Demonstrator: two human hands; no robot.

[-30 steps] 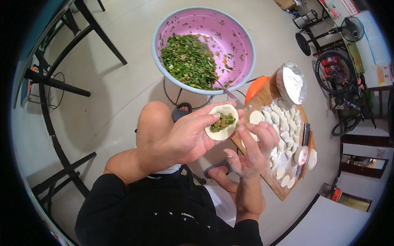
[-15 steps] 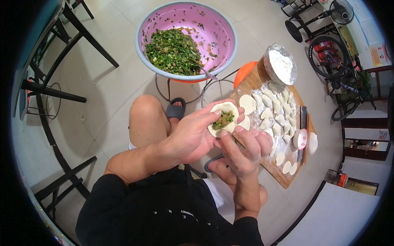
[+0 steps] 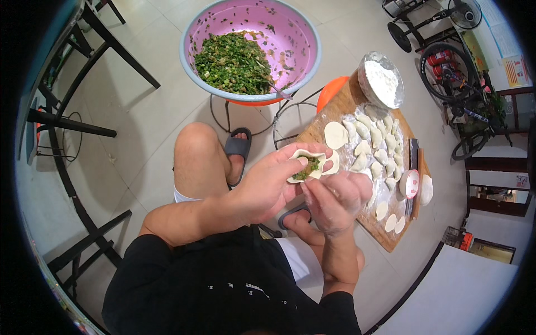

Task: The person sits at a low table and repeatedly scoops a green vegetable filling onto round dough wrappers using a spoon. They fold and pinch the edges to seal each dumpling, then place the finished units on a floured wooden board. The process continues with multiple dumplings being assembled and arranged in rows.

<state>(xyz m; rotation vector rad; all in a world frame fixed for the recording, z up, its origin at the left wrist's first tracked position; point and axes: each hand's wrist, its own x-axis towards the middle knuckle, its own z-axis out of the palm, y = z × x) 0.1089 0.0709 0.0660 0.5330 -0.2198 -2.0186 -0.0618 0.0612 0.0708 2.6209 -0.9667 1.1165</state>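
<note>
Since the earlier head-view frames the round wrapper that lay flat and open on the left hand (image 3: 268,187) has been folded up around its green filling, and the right hand (image 3: 338,201) has closed in beside it. The dumpling (image 3: 311,166) now sits pinched in the left fingertips with its long axis running left to right, touching both hands above the knee, the left hand holding it and the right's curled fingers just below it, gripping nothing else. Ahead stands the pink bowl (image 3: 304,42) of chopped greens, to the right the wooden board (image 3: 329,114) with finished dumplings and a flour tub (image 3: 381,81), and a yellow-and-red sign (image 3: 512,71) hangs far right.
</note>
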